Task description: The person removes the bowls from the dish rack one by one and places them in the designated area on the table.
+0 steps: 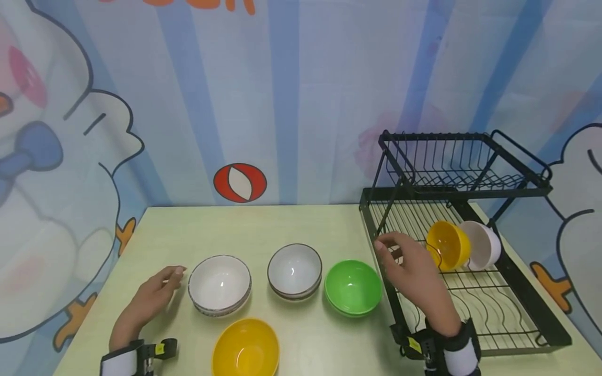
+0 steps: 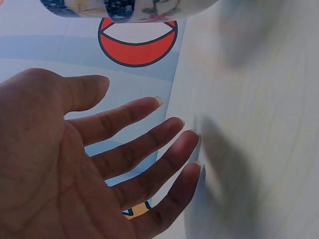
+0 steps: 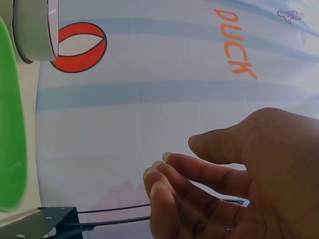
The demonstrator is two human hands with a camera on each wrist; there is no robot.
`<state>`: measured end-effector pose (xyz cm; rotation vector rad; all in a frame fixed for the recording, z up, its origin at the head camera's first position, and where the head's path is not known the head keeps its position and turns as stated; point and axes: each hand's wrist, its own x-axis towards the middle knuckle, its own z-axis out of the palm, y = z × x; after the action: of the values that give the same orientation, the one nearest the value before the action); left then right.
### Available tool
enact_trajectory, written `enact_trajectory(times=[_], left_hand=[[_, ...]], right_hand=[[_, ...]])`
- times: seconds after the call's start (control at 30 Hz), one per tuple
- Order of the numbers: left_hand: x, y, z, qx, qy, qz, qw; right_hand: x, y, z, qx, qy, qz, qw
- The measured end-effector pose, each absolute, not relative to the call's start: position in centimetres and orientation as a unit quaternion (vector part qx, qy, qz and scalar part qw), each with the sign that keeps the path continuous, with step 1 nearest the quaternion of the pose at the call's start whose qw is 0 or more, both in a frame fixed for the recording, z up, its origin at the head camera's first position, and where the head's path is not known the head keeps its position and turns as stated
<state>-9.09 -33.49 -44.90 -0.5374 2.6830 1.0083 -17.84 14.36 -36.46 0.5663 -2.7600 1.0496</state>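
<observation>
My left hand [image 1: 152, 297] hovers at the left of the table with fingers spread and nothing in the palm. Just right of it stands a stack of white bowls [image 1: 219, 282], patterned outside in the left wrist view. Over the dish rack's left edge hangs my right hand [image 1: 418, 279], loosely bent and holding nothing. Green bowls [image 1: 354, 286], seemingly stacked, lie to its left. Grey-white stacked bowls [image 1: 294, 269] stand in the middle, and a yellow bowl [image 1: 246, 349] sits nearest the front. In the rack, a small yellow bowl [image 1: 444, 245] leans on its side beside a white one [image 1: 482, 245].
The black two-tier dish rack [image 1: 522, 331] takes up the right of the table [image 1: 188, 219]. Its raised upper shelf [image 1: 475, 193] overhangs the back part. Behind the table hangs a blue striped printed cloth [image 1: 320, 104].
</observation>
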Motion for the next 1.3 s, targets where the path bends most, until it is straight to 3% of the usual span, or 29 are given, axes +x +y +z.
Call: enact_trajectory(times=[0.73, 1.03, 1.3], left_hand=[[-9.2, -33.7, -45.0, -0.182, 0.918, 0.335, 0.112], [-9.1, -33.7, -44.9, -0.179, 0.918, 0.335, 0.115], [-9.1, -33.5, -44.8, -0.183, 0.916, 0.335, 0.118]], right_hand=[[-19.3, 19.7, -36.5, 0.083, -0.929, 0.347, 0.101], [-19.7, 22.2, -37.1, 0.009, -0.932, 0.319, 0.170], [-20.6, 23.6, -38.0, -0.044, -0.939, 0.314, 0.133]])
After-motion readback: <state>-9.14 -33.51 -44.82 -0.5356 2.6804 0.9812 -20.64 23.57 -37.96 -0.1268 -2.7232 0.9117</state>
